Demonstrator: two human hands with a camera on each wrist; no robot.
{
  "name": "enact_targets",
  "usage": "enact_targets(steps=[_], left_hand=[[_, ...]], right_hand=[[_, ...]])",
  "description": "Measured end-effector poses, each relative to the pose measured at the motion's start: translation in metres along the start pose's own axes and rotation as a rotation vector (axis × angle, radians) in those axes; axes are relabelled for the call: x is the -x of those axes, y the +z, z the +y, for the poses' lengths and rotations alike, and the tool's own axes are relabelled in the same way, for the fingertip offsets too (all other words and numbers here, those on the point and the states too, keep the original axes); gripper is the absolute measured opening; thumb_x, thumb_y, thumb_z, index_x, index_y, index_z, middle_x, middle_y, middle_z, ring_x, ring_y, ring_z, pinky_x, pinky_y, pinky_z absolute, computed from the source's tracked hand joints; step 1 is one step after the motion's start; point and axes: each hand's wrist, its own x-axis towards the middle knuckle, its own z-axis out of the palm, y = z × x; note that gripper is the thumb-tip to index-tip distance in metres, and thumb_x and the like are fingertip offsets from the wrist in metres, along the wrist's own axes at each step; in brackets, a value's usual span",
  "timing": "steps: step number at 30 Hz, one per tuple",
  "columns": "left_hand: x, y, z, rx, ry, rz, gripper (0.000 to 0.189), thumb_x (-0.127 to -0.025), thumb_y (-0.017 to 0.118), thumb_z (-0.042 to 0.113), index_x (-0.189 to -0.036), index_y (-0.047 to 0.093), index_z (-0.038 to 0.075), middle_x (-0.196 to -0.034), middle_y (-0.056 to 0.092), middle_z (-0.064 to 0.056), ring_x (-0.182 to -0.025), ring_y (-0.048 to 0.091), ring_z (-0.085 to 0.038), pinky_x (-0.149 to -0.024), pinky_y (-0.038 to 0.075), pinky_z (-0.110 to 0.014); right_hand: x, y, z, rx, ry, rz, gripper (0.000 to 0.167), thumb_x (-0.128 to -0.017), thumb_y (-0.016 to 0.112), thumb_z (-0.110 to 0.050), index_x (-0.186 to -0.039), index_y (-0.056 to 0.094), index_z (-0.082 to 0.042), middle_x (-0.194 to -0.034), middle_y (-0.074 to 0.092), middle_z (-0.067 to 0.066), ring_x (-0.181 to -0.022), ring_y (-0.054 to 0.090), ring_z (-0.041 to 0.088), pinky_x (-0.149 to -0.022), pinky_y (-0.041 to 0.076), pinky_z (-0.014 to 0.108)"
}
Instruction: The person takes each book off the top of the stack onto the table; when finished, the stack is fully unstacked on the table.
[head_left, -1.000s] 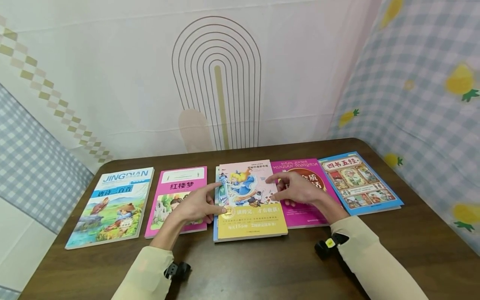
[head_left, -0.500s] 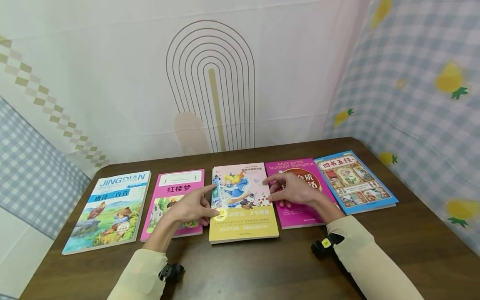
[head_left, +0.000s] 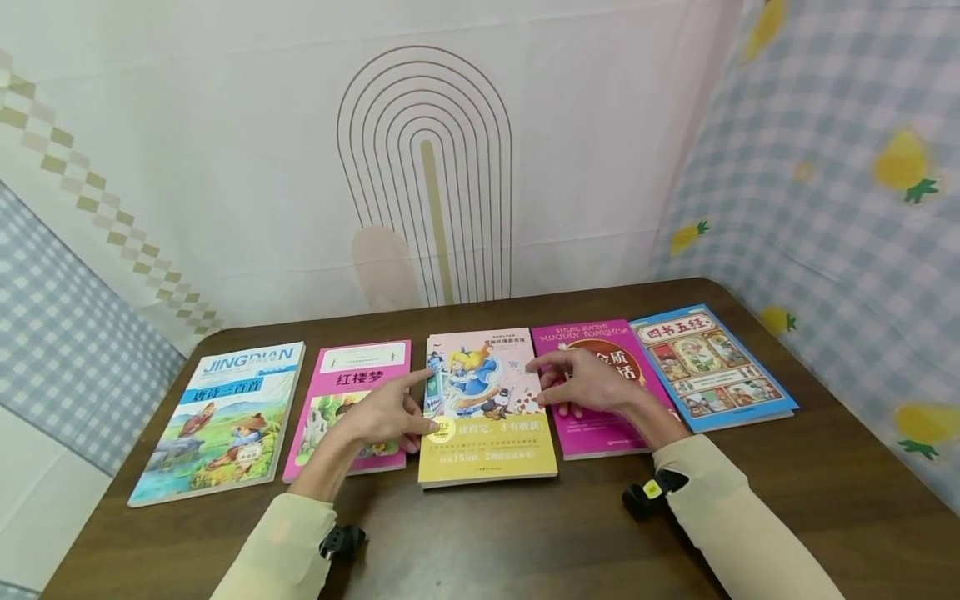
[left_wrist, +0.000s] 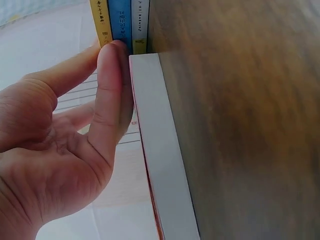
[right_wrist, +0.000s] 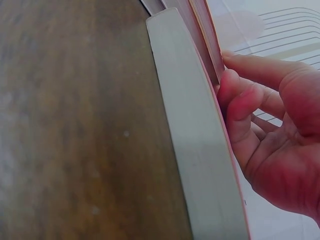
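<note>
A stack of books, three spines showing in the left wrist view, lies mid-table. Its top book [head_left: 487, 408] has a pink and yellow cover with a girl in a blue dress. My left hand [head_left: 384, 414] touches the stack's left side, its fingertips against the yellow, blue and white spines [left_wrist: 120, 25]. Across from it, my right hand [head_left: 588, 383] touches the right edge with thumb and fingertips. Under the left hand lies a pink book [head_left: 352, 379], partly covered. A magenta book [head_left: 600, 433] lies beneath the right hand, its title partly hidden.
A landscape-covered book [head_left: 217, 425] lies at the far left of the brown table [head_left: 480, 542]. At the far right is a blue-bordered book [head_left: 712, 367]. A patterned white cloth [head_left: 600, 167] hangs behind, with a checked cloth [head_left: 825, 208] on the right.
The top book has shifted left over the books below, and the stack's left edges now line up. Both hands stay at its sides. The head view has moved slightly.
</note>
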Motion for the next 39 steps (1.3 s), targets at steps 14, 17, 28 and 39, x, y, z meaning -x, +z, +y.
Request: enact_targets(steps=[14,17,28,39], left_hand=[[-0.004,0.003,0.004,-0.053,-0.048,-0.007,0.098,-0.090,0.084,0.006,-0.169,0.028,0.020,-0.103,0.062,-0.020,-0.062,0.066,-0.023,-0.056,0.062,-0.034],[-0.003,0.002,0.005,-0.064,-0.042,-0.008,0.099,-0.090,0.083,0.004,-0.169,0.026,0.019,-0.102,0.063,-0.020,-0.061,0.065,-0.022,-0.055,0.061,-0.033],[0.004,-0.002,0.006,-0.044,-0.031,-0.026,0.100,-0.088,0.086,0.008,-0.169,0.028,0.021,-0.090,0.059,-0.015,-0.057,0.063,-0.021,-0.056,0.060,-0.032],[0.020,-0.016,-0.003,-0.051,0.034,0.024,0.098,-0.082,0.092,0.013,-0.164,0.041,0.026,-0.100,0.054,-0.014,-0.065,0.056,-0.020,-0.058,0.052,-0.031]], right_hand=[[-0.001,0.003,0.003,0.001,-0.020,0.002,0.054,-0.093,0.081,-0.014,-0.143,0.064,-0.003,-0.105,0.064,0.014,-0.063,0.060,0.017,-0.049,0.049,0.023],[-0.002,0.003,0.003,0.005,-0.023,0.003,0.054,-0.093,0.081,-0.015,-0.143,0.064,-0.004,-0.107,0.065,0.014,-0.063,0.060,0.017,-0.049,0.049,0.023],[-0.002,0.003,0.002,-0.006,-0.010,0.005,0.055,-0.093,0.081,-0.015,-0.144,0.063,-0.004,-0.107,0.067,0.013,-0.064,0.061,0.017,-0.049,0.049,0.024],[0.000,0.004,-0.001,0.023,0.027,0.020,0.054,-0.091,0.084,-0.016,-0.142,0.067,-0.008,-0.108,0.067,0.011,-0.063,0.060,0.018,-0.052,0.050,0.024]])
